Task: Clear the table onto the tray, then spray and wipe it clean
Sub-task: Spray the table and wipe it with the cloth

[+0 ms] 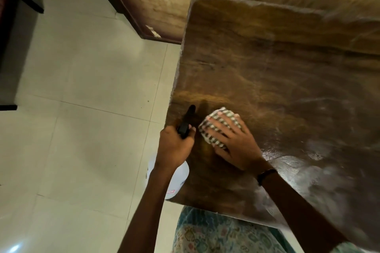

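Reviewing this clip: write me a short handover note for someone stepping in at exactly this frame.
Left hand: grips the spray bottle by its black trigger head, nozzle aimed over the table.
Right hand: fingers spread, pressing the checked cloth flat on the wooden table near its left edge.
Done: the visible tabletop holds no dishes; the tray is not in view. Hazy smears show to the right.
Left: finish wiping the remaining surface, spraying more if needed.
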The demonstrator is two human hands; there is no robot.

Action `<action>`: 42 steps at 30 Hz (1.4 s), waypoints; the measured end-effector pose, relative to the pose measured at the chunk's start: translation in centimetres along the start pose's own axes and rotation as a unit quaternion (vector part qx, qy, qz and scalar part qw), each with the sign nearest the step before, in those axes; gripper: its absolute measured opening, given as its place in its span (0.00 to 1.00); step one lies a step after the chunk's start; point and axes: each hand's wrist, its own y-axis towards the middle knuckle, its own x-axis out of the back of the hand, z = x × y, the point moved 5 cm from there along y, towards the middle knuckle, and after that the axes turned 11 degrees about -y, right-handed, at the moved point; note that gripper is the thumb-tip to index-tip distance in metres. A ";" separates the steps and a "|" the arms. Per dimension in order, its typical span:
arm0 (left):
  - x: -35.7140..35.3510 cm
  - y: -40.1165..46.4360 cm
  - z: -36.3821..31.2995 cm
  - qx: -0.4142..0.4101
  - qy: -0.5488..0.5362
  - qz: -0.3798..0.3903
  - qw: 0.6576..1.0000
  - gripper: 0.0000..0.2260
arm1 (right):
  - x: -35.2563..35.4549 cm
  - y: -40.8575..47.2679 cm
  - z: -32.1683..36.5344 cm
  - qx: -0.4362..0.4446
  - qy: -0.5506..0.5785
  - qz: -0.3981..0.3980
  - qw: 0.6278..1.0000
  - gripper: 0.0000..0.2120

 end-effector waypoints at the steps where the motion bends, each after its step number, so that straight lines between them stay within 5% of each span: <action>1: -0.2 0.2 -0.2 0.003 0.004 0.000 1.000 0.13 | 0.1 -0.4 -1.6 -0.034 0.001 0.009 0.999 0.26; 17: 0.5 2.5 -0.9 0.006 0.023 -0.012 1.000 0.17 | 0.8 7.3 -5.0 -0.181 0.002 0.005 0.984 0.27; 23: 2.0 3.3 -2.0 -0.038 -0.001 0.006 0.999 0.15 | 0.5 14.3 1.7 -0.083 -0.010 0.004 0.997 0.25; 29: 3.4 4.5 -2.3 -0.066 0.020 0.012 0.998 0.14 | -0.2 7.8 2.3 0.026 -0.028 -0.016 0.999 0.26; 38: 3.6 5.8 -2.0 -0.073 0.024 0.020 0.997 0.10 | 1.4 13.8 -5.3 -0.236 -0.021 -0.021 0.971 0.27; 42: 3.2 5.9 -2.8 -0.085 0.028 0.006 0.996 0.10 | 0.9 17.2 -0.4 -0.157 -0.034 0.000 0.987 0.26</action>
